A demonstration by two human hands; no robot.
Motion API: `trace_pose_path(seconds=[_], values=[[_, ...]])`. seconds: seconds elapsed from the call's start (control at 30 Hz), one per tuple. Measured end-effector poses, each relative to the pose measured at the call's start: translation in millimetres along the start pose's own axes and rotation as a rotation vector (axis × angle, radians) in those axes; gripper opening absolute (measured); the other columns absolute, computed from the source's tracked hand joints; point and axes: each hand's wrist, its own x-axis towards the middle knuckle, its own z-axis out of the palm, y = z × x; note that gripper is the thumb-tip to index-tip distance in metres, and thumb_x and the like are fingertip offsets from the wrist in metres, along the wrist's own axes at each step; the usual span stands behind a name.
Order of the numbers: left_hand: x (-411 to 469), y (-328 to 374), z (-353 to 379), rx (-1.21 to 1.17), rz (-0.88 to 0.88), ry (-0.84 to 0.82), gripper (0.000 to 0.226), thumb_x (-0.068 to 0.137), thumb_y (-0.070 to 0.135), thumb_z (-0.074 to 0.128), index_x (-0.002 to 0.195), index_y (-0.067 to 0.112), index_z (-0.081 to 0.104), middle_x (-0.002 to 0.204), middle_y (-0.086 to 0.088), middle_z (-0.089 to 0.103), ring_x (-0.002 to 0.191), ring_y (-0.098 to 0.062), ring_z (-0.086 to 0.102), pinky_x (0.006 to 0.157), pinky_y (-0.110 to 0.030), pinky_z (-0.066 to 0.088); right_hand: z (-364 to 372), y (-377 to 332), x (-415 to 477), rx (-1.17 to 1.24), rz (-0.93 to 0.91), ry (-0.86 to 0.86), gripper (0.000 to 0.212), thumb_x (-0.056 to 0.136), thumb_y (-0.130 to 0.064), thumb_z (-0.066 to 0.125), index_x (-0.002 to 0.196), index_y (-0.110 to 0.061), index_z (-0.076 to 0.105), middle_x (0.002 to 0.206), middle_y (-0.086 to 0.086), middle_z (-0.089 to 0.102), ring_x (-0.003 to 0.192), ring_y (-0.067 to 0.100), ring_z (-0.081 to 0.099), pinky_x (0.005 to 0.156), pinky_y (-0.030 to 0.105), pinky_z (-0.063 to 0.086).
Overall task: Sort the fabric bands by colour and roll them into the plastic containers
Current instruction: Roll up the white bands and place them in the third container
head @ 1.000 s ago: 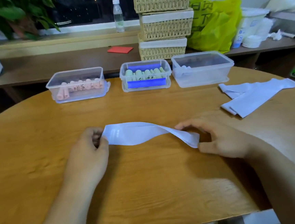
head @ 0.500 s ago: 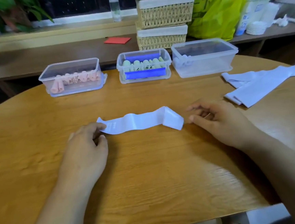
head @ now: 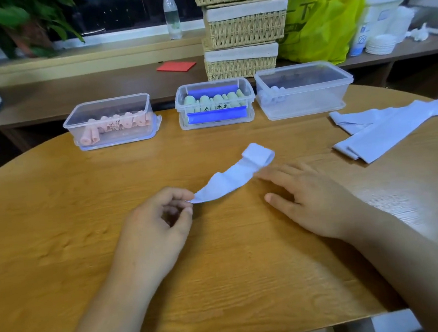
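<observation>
The left hand pinches the near end of a pale blue band between thumb and curled fingers. The right hand lies on the table with straight, spread fingers, its tips just beside the band. The band lies mid-table, near the three plastic containers, its far end folded over.

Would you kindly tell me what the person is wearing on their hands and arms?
Nothing worn is visible. The left hand and right hand are ungloved, with no ring, watch or bracelet in view, and no sleeve shows on either arm up to the picture's edge.
</observation>
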Motion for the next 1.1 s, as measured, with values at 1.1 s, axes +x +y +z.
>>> trace_pose_path(seconds=[1.1], values=[[-14.2, 18.9, 19.6, 0.172, 0.536, -0.408, 0.010, 0.097, 0.030, 0.076, 0.103, 0.031, 0.068, 0.098, 0.023, 0.061, 0.094, -0.006, 0.060, 0.085, -0.027, 0.049, -3.9, -1.5, -5.7, 0.199, -0.016, 0.155, 0.023, 0.100, -0.029, 0.060, 0.119, -0.041, 0.063, 0.128, -0.025, 0.062, 0.120, 0.004, 0.054, 0.104, 0.041, 0.049]])
